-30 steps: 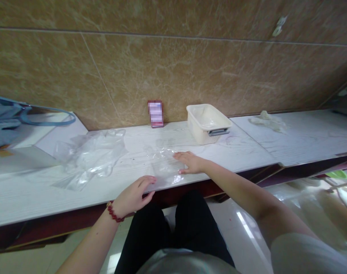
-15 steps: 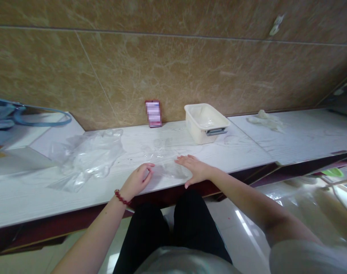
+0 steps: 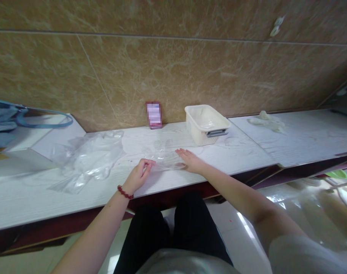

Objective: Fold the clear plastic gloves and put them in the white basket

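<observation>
A small clear plastic bag (image 3: pixel 164 158) lies flat on the white wood-grain counter (image 3: pixel 242 152) right in front of me. My left hand (image 3: pixel 139 177), with a red bead bracelet at the wrist, pinches the bag's near left edge with curled fingers. My right hand (image 3: pixel 190 160) rests flat on the bag's right side, fingers stretched out and apart. A cream plastic tub (image 3: pixel 207 123) stands behind my right hand, near the wall.
A heap of clear plastic bags (image 3: pixel 87 160) lies to the left. A small pink box (image 3: pixel 154 115) leans against the brown tiled wall. Crumpled pale plastic (image 3: pixel 266 120) lies far right. A blue bag (image 3: pixel 7 118) sits at far left. My black-trousered knees are below the counter edge.
My left hand moved up from the counter's front edge onto the bag and closed into a pinch on its edge. My right hand shifted slightly while staying flat on the bag.
</observation>
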The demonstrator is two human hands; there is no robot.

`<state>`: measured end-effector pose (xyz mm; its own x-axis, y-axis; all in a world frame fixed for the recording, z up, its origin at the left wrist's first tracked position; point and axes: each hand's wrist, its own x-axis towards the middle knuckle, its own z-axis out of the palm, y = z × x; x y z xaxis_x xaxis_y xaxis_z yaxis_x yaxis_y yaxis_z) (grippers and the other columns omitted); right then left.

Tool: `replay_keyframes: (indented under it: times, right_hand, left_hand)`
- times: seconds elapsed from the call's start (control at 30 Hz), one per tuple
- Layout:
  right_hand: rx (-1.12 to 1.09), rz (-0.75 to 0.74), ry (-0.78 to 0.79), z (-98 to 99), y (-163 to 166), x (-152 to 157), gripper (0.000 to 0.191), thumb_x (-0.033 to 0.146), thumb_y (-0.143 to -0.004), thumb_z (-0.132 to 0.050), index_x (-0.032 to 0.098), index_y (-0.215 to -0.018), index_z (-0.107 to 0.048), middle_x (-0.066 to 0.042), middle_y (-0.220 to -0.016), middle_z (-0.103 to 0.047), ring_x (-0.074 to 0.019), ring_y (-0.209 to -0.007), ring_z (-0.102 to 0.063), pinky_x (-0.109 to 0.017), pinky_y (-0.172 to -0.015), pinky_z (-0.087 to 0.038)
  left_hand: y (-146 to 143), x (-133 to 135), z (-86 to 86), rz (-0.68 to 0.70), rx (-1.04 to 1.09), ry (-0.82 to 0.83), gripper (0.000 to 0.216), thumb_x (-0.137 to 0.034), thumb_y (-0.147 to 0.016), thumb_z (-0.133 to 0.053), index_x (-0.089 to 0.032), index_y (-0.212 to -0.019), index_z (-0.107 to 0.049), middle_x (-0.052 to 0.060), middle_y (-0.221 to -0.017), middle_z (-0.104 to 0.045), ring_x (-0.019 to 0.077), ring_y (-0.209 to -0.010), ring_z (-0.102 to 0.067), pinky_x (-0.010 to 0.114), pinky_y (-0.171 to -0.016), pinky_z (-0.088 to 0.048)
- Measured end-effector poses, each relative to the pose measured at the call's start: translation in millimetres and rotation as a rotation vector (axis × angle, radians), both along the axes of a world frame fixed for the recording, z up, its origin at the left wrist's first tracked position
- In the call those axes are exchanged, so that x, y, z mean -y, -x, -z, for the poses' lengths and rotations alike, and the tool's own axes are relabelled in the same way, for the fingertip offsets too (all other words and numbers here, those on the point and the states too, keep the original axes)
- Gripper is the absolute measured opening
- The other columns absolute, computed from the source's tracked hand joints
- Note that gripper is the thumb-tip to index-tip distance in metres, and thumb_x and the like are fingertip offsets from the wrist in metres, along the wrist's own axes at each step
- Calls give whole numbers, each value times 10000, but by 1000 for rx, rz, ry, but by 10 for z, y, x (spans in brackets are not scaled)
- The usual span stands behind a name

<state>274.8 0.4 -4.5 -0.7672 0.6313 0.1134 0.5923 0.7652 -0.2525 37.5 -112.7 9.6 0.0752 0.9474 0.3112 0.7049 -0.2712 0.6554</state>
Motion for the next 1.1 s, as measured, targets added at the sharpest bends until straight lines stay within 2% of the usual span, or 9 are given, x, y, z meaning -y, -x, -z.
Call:
replay_keyframes:
  times: [0.1,0.27,0.4,0.5,0.57,0.77,0.87,1.0,1.1]
  right_hand:
    - [38,-81,-31,-3,43,-75,513,331,-831,-384,132,-1299,-316,-97,-1331,-357,-188,-1254,-260,-372,-1027,-193]
    - [120,-176,-79,-22,65,-83,466,318,-841,-375,128,-1267,-377,-95,-1310,-388,-178,-1240,-289,-370,-1031,-170]
    - [143,-221,-110,-68,48,-72,450,323,-838,-392,152,-1254,-402,-96,-1309,-389,-183,-1226,-316,-376,-1021,-176]
    - [115,-234,-113,-88,33,-81,387,302,-854,-359,192,-1211,-459,-76,-1296,-412,-186,-1214,-334,-386,-1003,-200]
    - [72,-214,-82,-81,36,-106,350,275,-866,-329,219,-1163,-506,-53,-1264,-455,-181,-1200,-356,-385,-990,-224]
    - [-71,-80,1,-48,113,-224,298,247,-868,-338,158,-1046,-559,-82,-1056,-599,-162,-1046,-501,-317,-918,-315]
    - [-52,-4,14,-92,166,-235,289,269,-867,-338,134,-942,-583,-90,-938,-632,-162,-911,-560,-272,-829,-362]
    - [20,167,59,-194,254,-199,331,330,-880,-293,146,-929,-563,-92,-877,-643,-171,-830,-580,-245,-717,-379]
    - [3,306,93,-255,352,-200,301,318,-882,-289,168,-1004,-520,-72,-884,-646,-159,-809,-585,-228,-675,-382]
  left_hand:
    - [46,12,1,118,-122,42,268,-347,-806,-418,-174,-1007,-452,88,-1049,-572,177,-964,-540,347,-843,-426]
    - [158,74,6,369,-262,44,383,-354,-741,-522,-196,-1088,-493,80,-1170,-523,189,-1112,-450,361,-956,-351]
    - [242,78,30,449,-326,58,341,-294,-805,-435,-253,-1133,-520,42,-1233,-492,176,-1183,-381,373,-992,-302]
    - [274,57,61,445,-315,85,328,-275,-835,-374,-276,-1118,-538,16,-1221,-509,165,-1166,-406,384,-1006,-269]
    - [270,31,70,361,-247,103,334,-293,-841,-355,-245,-1113,-542,25,-1183,-541,163,-1120,-454,369,-999,-279]
    - [174,-193,57,-96,107,133,369,-416,-822,-336,-176,-929,-595,48,-935,-645,171,-881,-575,291,-798,-431]
    - [120,-364,68,-201,238,121,386,-447,-806,-338,-161,-877,-588,52,-862,-647,164,-827,-576,267,-719,-443]
    - [52,-565,67,-374,269,159,353,-413,-798,-331,-172,-836,-586,40,-799,-643,147,-696,-572,245,-610,-429]
    - [17,-692,45,-553,168,169,315,-361,-779,-336,-175,-761,-590,38,-711,-629,152,-637,-551,245,-570,-401]
